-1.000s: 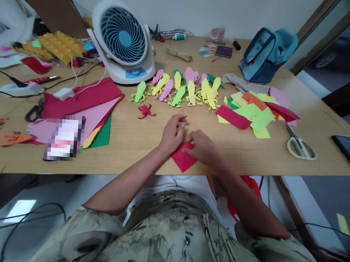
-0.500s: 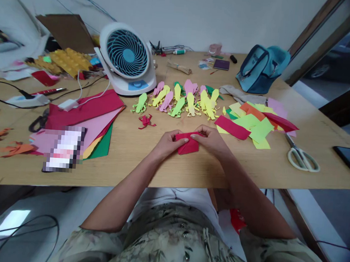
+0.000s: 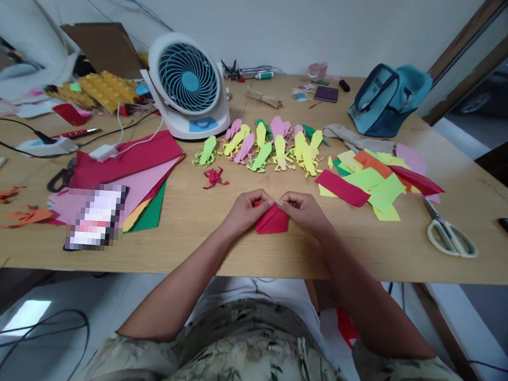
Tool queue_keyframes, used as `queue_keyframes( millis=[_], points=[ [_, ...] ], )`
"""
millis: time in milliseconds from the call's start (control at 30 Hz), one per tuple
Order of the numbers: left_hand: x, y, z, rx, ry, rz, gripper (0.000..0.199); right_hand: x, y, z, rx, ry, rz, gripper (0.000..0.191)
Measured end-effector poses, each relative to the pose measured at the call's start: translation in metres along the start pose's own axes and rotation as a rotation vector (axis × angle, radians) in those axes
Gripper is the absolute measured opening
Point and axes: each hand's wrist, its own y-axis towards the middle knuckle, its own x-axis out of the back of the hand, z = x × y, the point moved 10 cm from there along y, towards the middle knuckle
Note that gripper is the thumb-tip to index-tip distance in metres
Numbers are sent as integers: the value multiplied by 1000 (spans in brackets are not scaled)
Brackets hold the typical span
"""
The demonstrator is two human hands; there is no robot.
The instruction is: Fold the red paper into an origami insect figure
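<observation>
A small piece of red paper, with a diagonal fold line across it, is held just above the front of the table. My left hand pinches its upper left edge between thumb and fingers. My right hand pinches the upper right part, and the two thumb tips nearly meet at the top. Beyond my hands lies a small red folded paper figure with thin limbs. Behind it stand rows of similar folded figures in yellow, pink and green, such as a light green one.
A white fan stands behind the figures. Loose coloured paper pieces and scissors lie to the right, a blue bag at the back. On the left are large coloured sheets, a phone and orange figures.
My fingers have shifted to the paper's top edge and drawn together there. A diagonal fold now shows more plainly, and the paper hangs slightly lower. The view has turned a little left.
</observation>
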Motion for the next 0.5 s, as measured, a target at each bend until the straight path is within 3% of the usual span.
queue_keyframes(
  millis=[200, 500],
  points=[
    [6, 2, 4, 60, -88, -36, 34, 8, 2, 0, -15, 21, -39, 33],
    [30, 1, 5, 107, -150, -218, 38, 20, 4, -3, 6, 71, -145, 33]
  ],
)
